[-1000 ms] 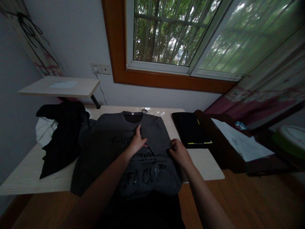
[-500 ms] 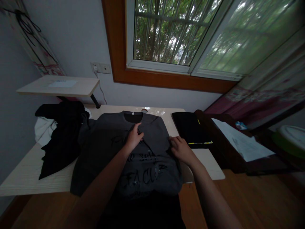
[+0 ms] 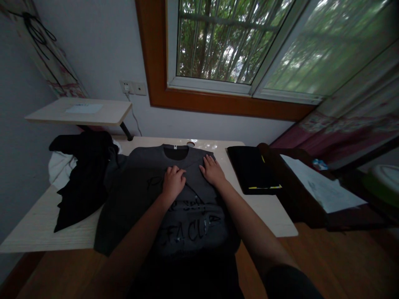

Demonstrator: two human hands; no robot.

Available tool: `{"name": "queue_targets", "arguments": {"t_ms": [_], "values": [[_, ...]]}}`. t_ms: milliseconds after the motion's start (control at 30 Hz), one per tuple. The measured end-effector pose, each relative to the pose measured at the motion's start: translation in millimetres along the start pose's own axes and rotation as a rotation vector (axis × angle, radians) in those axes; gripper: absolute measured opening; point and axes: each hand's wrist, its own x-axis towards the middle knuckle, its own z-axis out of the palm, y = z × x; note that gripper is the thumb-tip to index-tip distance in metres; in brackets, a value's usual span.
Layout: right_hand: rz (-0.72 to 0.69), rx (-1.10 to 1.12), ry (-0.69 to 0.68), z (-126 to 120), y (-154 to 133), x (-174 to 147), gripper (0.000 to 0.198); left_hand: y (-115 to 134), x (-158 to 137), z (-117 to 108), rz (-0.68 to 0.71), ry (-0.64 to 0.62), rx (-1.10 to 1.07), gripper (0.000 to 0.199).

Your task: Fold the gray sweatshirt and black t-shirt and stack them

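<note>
Grey fabric of one shirt point(image 3: 193, 214) lies under one left hand point(image 3: 173, 183), hold unclear, and one right hand point(image 3: 213, 171), fingers apart.

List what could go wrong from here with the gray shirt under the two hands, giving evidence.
The gray shirt might slip, since its lower part reaches past the near edge of the table.

A diagonal crease below the left hand and right hand could get pressed in.

The black clothing appears to touch the shirt, so pulling might drag both.
</note>
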Motion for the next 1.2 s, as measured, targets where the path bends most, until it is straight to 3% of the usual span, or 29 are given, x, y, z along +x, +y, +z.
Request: {"name": "queue_targets", "arguments": {"t_ms": [200, 667, 767, 867, 967, 1067, 1200], "values": [[0.083, -0.155, -0.067, 6.2, 7.0, 11.4, 0.065, -4.5, -5.8, 0.2, 0.060, 0.035, 0.125, 0.037], [0.318, -0.246, -0.035, -6.8, 41.1, 5.9, 0.061, -20.0, -19.1, -7.2, 0.156, -0.084, 0.253, 0.051], [0.262, -0.275, 0.039, -14.0, 28.5, 1.0, 0.060, -19.9, -17.9, -6.6, 0.147, -0.096, 0.262, 0.052], [0.105, -0.230, 0.095, -15.5, -0.2, -11.3, 0.060, -19.7, -16.7, -5.4, 0.142, -0.107, 0.268, 0.053], [-0.063, -0.141, 0.024, -9.9, -29.6, -31.2, 0.062, -20.0, -16.2, -5.1, 0.148, -0.106, 0.270, 0.053], [-0.105, -0.104, -0.028, -4.3, -44.3, -49.7, 0.062, -20.8, -16.4, -5.6, 0.160, -0.106, 0.271, 0.053], [-0.103, -0.089, -0.038, -5.6, -42.0, -63.8, 0.061, -22.3, -16.4, -5.9, 0.162, -0.096, 0.282, 0.053]]}}
